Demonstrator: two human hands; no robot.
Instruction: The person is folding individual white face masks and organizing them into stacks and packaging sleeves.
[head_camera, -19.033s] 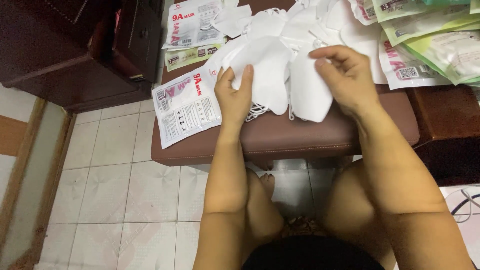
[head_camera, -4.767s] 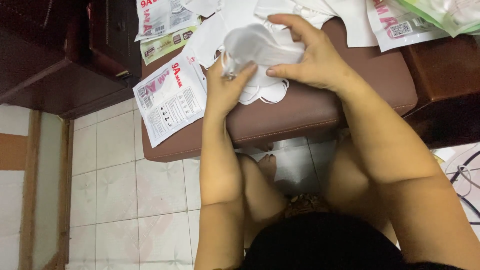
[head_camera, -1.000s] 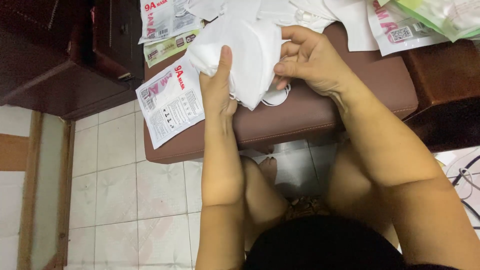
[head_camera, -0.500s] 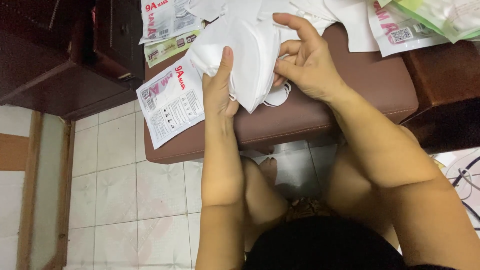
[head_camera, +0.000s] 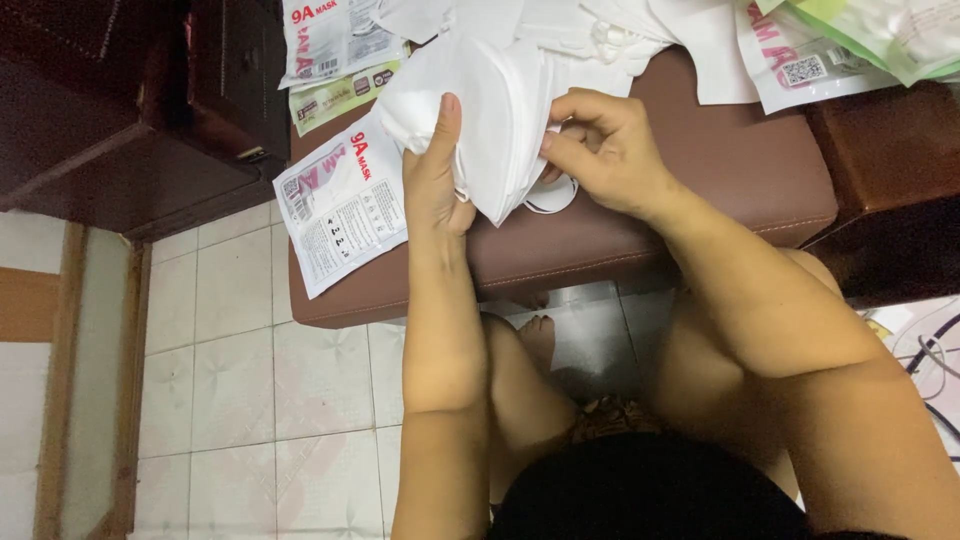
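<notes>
left hand flat-gripping the white mask stack from the left, long axis pointing away, right hand pinching its right edge, both touching

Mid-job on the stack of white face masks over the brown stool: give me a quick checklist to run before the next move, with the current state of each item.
1. Left hand supporting the stack of white masks: ok, palm flat against its left side.
2. Right hand on the stack: ok, fingertips pinch its right edge.
3. Stack edges aligned: cannot tell, the hands cover part of them.
4. Ear loops tucked in: not ok, one ear loop hangs out below the stack.
5. Printed pouch within reach on the brown stool: ok, just left of the left hand, overhanging the edge.
6. Pouch opening ready: cannot tell.
</notes>
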